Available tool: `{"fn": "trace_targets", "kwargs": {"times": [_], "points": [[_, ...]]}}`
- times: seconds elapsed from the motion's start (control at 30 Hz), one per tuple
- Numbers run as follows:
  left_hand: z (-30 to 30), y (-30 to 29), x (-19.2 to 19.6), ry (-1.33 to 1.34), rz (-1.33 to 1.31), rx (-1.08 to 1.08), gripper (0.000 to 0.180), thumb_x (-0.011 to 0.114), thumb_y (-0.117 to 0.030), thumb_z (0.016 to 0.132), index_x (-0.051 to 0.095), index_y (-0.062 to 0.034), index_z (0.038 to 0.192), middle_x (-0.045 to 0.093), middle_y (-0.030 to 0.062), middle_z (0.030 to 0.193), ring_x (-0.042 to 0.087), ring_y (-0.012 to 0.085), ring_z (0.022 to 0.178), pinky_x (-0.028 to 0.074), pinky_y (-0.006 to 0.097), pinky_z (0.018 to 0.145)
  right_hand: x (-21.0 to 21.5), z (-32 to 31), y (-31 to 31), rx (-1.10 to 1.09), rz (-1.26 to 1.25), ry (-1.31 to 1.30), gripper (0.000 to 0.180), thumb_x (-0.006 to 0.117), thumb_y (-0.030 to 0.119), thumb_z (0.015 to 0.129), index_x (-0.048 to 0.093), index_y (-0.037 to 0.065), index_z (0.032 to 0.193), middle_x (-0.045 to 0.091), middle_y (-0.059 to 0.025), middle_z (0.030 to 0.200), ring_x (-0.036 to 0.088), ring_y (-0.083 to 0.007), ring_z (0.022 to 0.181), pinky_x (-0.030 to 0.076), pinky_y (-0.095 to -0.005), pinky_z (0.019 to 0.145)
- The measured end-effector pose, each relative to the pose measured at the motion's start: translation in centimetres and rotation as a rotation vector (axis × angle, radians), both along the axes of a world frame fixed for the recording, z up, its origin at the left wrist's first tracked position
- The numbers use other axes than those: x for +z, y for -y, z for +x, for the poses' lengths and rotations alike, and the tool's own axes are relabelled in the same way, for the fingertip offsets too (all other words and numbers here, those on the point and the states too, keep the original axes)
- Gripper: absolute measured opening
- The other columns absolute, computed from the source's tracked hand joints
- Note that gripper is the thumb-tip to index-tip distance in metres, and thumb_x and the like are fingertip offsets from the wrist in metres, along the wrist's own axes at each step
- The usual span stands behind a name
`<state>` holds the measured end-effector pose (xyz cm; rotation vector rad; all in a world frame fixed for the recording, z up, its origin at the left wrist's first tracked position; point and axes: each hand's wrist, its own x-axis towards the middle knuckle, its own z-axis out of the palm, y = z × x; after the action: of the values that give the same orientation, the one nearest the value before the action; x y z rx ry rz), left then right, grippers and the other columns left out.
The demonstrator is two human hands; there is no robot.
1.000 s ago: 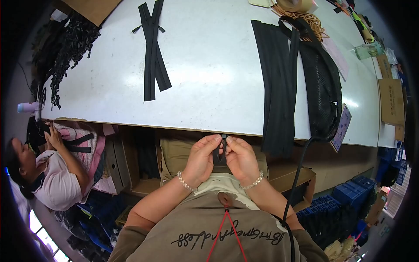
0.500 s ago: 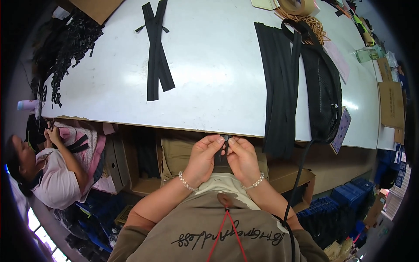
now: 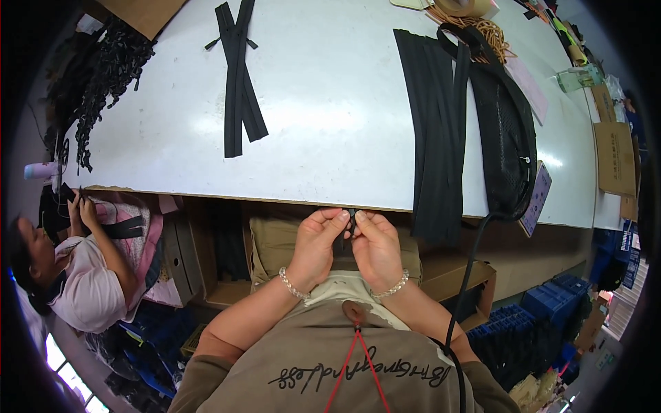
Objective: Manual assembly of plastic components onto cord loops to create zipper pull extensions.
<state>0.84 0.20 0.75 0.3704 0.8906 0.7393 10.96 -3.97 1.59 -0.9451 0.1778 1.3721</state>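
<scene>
My left hand [image 3: 311, 244] and my right hand [image 3: 376, 249] are close together at the table's front edge. Thumbs and fingers of both pinch the end of a black zipper [image 3: 352, 215]; the fingers cover much of it, and dark ends hang between the palms. Ahead and to the left, two black zippers [image 3: 235, 103] lie crossed on the white table [image 3: 330, 138], with small pulls sticking out at the sides. A stack of long black zipper strips [image 3: 435, 131] lies to the right of my hands, its near ends drooping over the edge.
Right of the strips lies a black mesh bag [image 3: 506, 131], with a black cable [image 3: 468, 275] running down from it. Tan cord [image 3: 492, 41] and a tape roll [image 3: 468, 5] are behind. Small black parts [image 3: 103, 89] heap at far left. A co-worker [image 3: 86, 275] sits left, hands raised.
The view has shifted slightly, so the table items appear a little farther left and up. My hands keep their pinch on the zipper, with small finger movements. The co-worker's hands have moved slightly.
</scene>
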Motion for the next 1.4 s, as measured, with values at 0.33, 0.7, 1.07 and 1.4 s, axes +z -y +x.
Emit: {"fn": "trace_targets", "kwargs": {"times": [0.33, 0.7, 1.07, 1.4], "points": [[-0.8, 0.2, 1.2, 0.003, 0.001, -0.058, 0.010, 0.061, -0.001, 0.084, 0.058, -0.0025, 0.094, 0.062, 0.0036, 0.086, 0.057, 0.0081, 0.076, 0.047, 0.019, 0.070, -0.4, 1.7, 0.9, 0.172, 0.050, 0.024, 0.006, 0.057, 0.001, 0.086, 0.057, 0.001, 0.092, 0.057, -0.0030, 0.084, 0.051, -0.0090, 0.070, 0.044, -0.0236, 0.066], [-1.6, 0.7, 2.3, -0.041, 0.546, -0.083, 0.014, 0.063, 0.011, 0.076, 0.060, 0.0019, 0.087, 0.060, 0.0074, 0.091, 0.058, 0.0116, 0.084, 0.050, 0.022, 0.074, 1.1, 2.2, 1.7, 0.190, 0.457, 0.427, 0.010, 0.059, -0.006, 0.080, 0.057, 0.000, 0.089, 0.053, -0.0064, 0.093, 0.051, -0.0121, 0.083, 0.045, -0.0228, 0.072], [-1.6, 0.7, 2.2, -0.004, 0.553, -0.093, 0.015, 0.064, 0.009, 0.077, 0.060, 0.0008, 0.089, 0.060, 0.0058, 0.090, 0.058, 0.0106, 0.083, 0.049, 0.022, 0.074, 2.0, 2.4, 1.8, 0.217, 0.415, 0.555, 0.009, 0.059, -0.006, 0.081, 0.058, -0.002, 0.088, 0.055, -0.0061, 0.089, 0.053, -0.0108, 0.076, 0.046, -0.0220, 0.070], [-1.1, 0.0, 0.8, -0.127, 0.199, -0.187, 0.012, 0.062, 0.000, 0.083, 0.059, 0.0007, 0.094, 0.063, 0.0045, 0.087, 0.058, 0.0081, 0.077, 0.048, 0.021, 0.070, 0.5, 2.3, 1.5, 0.234, 0.040, 0.173, 0.007, 0.059, 0.004, 0.086, 0.059, -0.001, 0.090, 0.058, -0.0028, 0.079, 0.054, -0.0092, 0.065, 0.045, -0.0215, 0.060]]}}
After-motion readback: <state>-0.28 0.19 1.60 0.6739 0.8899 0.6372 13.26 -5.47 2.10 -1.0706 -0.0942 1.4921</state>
